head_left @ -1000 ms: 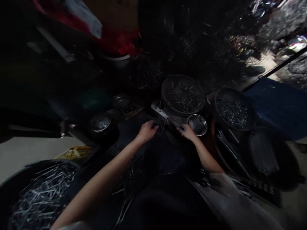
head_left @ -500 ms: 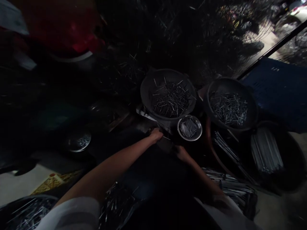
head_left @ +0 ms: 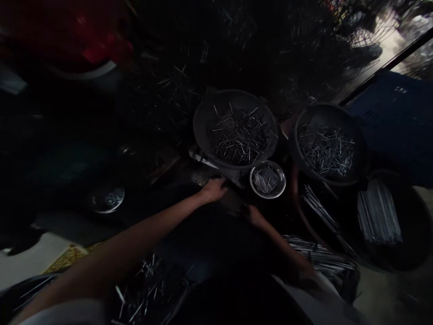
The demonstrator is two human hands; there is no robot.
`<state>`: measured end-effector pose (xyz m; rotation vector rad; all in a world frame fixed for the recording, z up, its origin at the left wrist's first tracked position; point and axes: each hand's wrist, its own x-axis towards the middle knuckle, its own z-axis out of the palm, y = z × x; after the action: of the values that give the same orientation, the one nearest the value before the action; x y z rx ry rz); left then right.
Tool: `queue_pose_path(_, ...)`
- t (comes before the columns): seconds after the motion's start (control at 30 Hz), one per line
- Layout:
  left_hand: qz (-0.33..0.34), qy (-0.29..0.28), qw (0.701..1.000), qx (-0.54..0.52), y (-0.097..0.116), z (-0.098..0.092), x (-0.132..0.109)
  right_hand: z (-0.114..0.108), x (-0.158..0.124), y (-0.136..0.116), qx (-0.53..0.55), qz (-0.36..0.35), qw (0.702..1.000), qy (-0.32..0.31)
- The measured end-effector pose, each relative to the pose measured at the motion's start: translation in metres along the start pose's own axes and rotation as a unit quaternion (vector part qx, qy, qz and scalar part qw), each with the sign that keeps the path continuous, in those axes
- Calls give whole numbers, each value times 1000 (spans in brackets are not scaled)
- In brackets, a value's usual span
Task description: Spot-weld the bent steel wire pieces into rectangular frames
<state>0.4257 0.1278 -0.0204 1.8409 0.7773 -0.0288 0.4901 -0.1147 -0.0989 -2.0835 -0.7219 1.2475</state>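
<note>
Item: one shiny bowl (head_left: 282, 181) of thin metal rods (head_left: 266, 179), mostly pointing away from us, just beyond and rightward of our right hand (head_left: 254, 216), the nearer. Left hand (head_left: 213, 190): farther left. Fingers, both hands: grip too dark; we cannot tell.

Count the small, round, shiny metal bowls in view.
2 clearly visible: one bowl just beyond the bare right hand, and another bowl in shadow towards the picture's left. More may be hidden in the dark.
</note>
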Motion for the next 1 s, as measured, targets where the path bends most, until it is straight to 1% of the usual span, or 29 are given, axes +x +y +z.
queue_pose_path(0.03,8,-6,1000,20,-1,-23,-17,-1,2,-5,2,-7,1000,7)
queue_pose_path(0.07,35,-10,998,56,-1,-48,-38,-3,3,-11,3,-16,1000,12)
queue_pose_path(0.1,61,8,994,89,-2,-73,-62,-5,2,-17,5,-26,1000,15)
queue_pose_path(0.13,76,42,989,118,-3,-96,-91,-8,1,-24,8,-38,999,15)
queue_pose_path(0.17,78,87,983,142,-5,-118,-122,-11,-1,-33,11,-53,998,12)
queue_pose_path(0.2,62,143,975,160,-9,-137,-154,-14,-2,-44,15,-68,998,8)
queue_pose_path(0.23,33,203,963,174,-14,-152,-187,-17,-2,-57,20,-85,996,0)
queue_pose_path(0.27,-7,261,948,183,-22,-162,-220,-17,-3,-71,34,-105,994,-4)
queue_pose_path(0.3,-50,313,930,188,-32,-169,-252,-16,-4,-87,86,-129,988,-19)
queue_pose_path(0.33,-91,355,912,186,-44,-171,-282,-12,-6,-104,138,-147,979,-35)
queue_pose_path(0.37,-124,386,897,177,-57,-169,-309,-5,-11,-121,180,-162,969,-58)
queue_pose_path(0.43,-163,423,880,139,-83,-155,-354,17,-23,-149,224,-177,951,-120)
queue_pose_path(0.5,-174,436,878,88,-103,-136,-385,45,-35,-167,215,-183,945,-164)
queue_pose_path(0.53,-170,435,881,70,-109,-125,-395,58,-39,-172,205,-183,946,-170)
queue_pose_path(0.6,-137,418,895,68,-112,-108,-409,78,-42,-178,194,-184,950,-158)
queue_pose_path(0.67,-85,393,911,97,-107,-98,-415,89,-42,-181,195,-181,954,-140)
queue_pose_path(0.73,-25,356,927,115,-101,-93,-416,93,-42,-186,191,-178,957,-128)
queue_pose_path(0.8,26,307,944,117,-97,-93,-411,95,-43,-192,182,-174,961,-117)
queue_pose_path(0.87,55,262,954,132,-95,-96,-400,97,-45,-199,169,-164,966,-109)
queue_pose_path(0.93,51,227,959,162,-95,-100,-384,99,-47,-204,148,-153,972,-103)
queue_pose_path(1.0,28,183,962,200,-93,-104,-363,100,-48,-208,124,-149,976,-100)
